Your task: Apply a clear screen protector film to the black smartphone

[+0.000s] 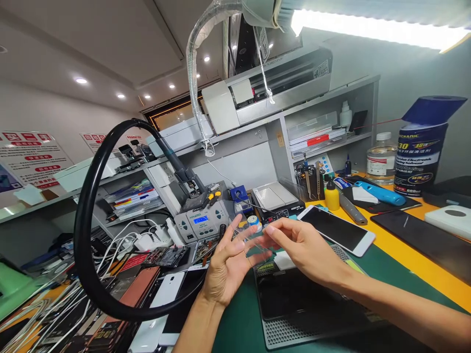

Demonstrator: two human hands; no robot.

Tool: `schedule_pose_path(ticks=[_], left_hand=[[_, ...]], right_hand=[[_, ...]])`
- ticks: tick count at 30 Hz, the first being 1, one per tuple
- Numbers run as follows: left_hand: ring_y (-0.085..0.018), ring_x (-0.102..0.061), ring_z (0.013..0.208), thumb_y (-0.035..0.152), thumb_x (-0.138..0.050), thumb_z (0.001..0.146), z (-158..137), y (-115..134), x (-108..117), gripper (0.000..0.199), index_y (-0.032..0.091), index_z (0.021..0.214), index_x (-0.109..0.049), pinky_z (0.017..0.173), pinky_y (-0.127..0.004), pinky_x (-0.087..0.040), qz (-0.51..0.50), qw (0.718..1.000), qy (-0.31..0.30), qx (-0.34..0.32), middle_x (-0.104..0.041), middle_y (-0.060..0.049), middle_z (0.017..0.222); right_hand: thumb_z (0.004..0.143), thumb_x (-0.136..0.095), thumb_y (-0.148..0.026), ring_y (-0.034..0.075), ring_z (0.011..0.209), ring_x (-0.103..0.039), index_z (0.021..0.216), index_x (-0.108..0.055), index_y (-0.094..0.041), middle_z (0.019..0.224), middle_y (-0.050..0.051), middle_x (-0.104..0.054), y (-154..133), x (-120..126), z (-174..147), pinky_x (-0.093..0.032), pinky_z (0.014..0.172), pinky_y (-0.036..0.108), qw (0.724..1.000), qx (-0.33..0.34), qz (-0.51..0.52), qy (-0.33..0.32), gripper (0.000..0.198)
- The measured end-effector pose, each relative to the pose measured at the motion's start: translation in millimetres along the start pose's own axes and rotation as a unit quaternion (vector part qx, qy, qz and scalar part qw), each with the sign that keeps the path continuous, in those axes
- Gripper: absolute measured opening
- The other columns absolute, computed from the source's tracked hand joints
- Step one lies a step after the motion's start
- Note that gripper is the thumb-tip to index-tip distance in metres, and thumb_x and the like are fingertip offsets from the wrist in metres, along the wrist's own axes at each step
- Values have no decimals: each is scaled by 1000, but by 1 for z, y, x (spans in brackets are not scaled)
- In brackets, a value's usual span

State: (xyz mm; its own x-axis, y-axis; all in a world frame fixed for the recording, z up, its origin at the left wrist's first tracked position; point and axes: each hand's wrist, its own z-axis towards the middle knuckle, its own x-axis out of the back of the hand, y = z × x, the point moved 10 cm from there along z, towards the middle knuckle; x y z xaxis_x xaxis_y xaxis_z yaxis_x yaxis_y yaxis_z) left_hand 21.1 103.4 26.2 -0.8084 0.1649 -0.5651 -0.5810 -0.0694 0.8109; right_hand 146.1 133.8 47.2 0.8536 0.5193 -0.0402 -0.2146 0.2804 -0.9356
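Observation:
My left hand [228, 269] is raised palm up over the bench, its fingers spread apart. Close beside its fingertips, my right hand [309, 247] is closed in a pinch. Faint edges of what looks like a thin clear film [260, 241] show between the hands, by the right fingertips; its full shape is hard to make out. Below the right hand lies a black phone [279, 291], screen up, on a grey perforated pad [281, 336]. A small white piece [284, 261] rests at the phone's upper end.
A thick black hose [83, 230] loops left of my hands from a soldering station [200, 220]. A white phone [336, 228], yellow bottle [331, 196] and blue spray can [419, 152] stand or lie right. Stacked phones and cables [47, 314] crowd the left.

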Motion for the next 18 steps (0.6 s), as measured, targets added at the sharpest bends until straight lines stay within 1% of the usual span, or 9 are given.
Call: schedule_pose_path(ticks=[2,5,8,13,18], left_hand=[[-35,-62,117,15,-63,83,0,1,1,81,23,155,-27,101,-63,-45,-3,1000,-2,-4,-63,-17,129],[-35,-61,117,17,-61,84,0,1,2,76,22,154,-31,99,-60,-47,-5,1000,-1,-4,-63,-17,129],[-34,-62,115,18,-61,83,1,1,5,72,20,151,-37,98,-59,-47,-4,1000,7,2,-63,-17,127],[-30,-64,106,18,-63,81,3,0,9,68,19,146,-43,95,-57,-49,-1,1000,27,13,-64,-16,124],[-29,-64,102,17,-64,80,2,1,11,68,17,145,-44,91,-55,-51,5,999,38,12,-65,-17,122]], right_hand=[[92,-62,-54,22,92,-70,96,-69,-17,93,5,-75,-2,1,0,-56,84,34,1000,5,-1,6,38],[93,-59,-54,19,84,-69,96,-70,-17,88,5,-74,-2,5,-1,-55,75,30,1000,0,-21,23,39],[92,-60,-56,19,82,-69,95,-71,-17,86,5,-75,-2,9,-1,-54,71,30,999,-7,-36,39,41],[87,-65,-58,22,83,-69,90,-70,-17,84,7,-75,-3,16,1,-52,66,31,997,2,-51,64,41],[85,-70,-53,22,88,-69,96,-69,-19,91,7,-75,1,20,4,-54,61,27,998,2,-26,62,36]])
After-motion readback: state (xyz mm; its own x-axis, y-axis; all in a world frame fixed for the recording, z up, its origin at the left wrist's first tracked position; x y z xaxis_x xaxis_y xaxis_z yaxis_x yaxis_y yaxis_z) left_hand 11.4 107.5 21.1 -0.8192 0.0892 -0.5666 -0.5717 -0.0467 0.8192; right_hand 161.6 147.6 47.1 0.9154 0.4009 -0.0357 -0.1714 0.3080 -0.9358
